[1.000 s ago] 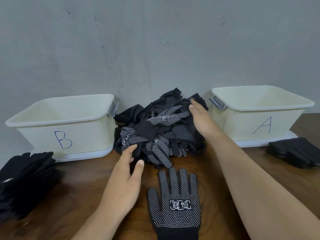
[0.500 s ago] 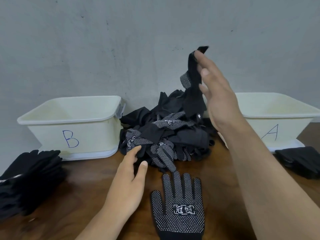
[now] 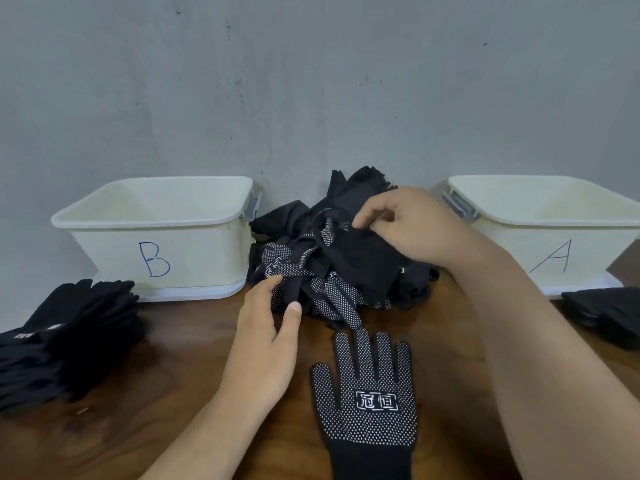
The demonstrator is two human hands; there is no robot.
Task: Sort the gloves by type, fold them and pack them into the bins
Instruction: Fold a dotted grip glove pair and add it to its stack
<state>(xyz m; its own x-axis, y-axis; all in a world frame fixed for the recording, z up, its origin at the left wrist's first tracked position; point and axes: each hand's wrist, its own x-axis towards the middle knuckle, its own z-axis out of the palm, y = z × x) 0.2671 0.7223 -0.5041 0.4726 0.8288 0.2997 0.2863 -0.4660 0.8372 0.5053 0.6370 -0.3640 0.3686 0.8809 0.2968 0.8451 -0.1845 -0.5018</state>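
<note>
Starting at the left, we have a sorted stack [image 3: 69, 334] on the table [image 3: 173, 393] in front of bin B [image 3: 156, 237]. Next comes the left hand [image 3: 266, 344], thumb and fingers spread at the near edge of the pile [image 3: 311, 282]; whether they pinch a strip or just rest on it, we can't tell. A dotted glove [image 3: 367, 403] lies flat, its fingers pointing at the pile. Up top, the right hand [image 3: 405, 230] has its fingers curled, pinching a black glove [image 3: 367, 261] by its upper edge. That glove drapes down from the fingers towards us. The right hand is the nearer one, and bin A [image 3: 554, 216] sits just to its right.
</note>
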